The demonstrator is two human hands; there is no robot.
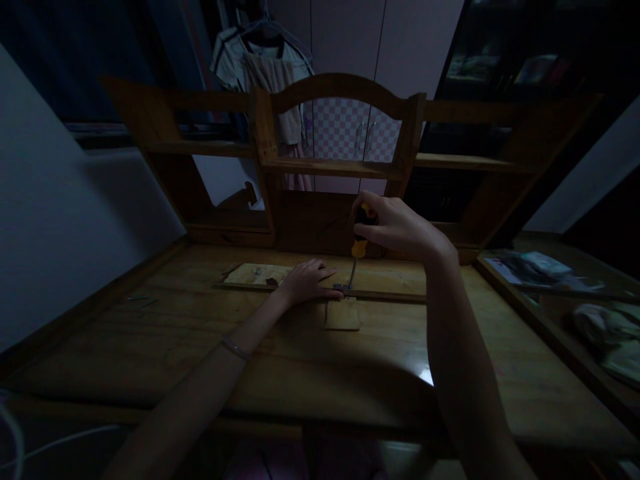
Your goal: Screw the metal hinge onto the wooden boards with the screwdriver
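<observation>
In the head view my right hand [387,223] is closed round the black and yellow handle of a screwdriver [359,248], held nearly upright. Its shaft runs down to a small metal hinge [343,287] on the edge of a long wooden board [395,285]. My left hand [307,281] lies on this board with fingers spread, the thumb reaching close to the hinge. A small square wooden piece [343,315] sits just in front of the hinge, against the long board. Whether a screw is under the tip is too small to tell.
All this lies on a wooden desk [200,347] with a shelf rack [330,167] along its back. A few small thin items [143,300] are at the left. Plastic bags and papers [543,267] rest beyond the raised right edge. Clothes [270,67] hang behind.
</observation>
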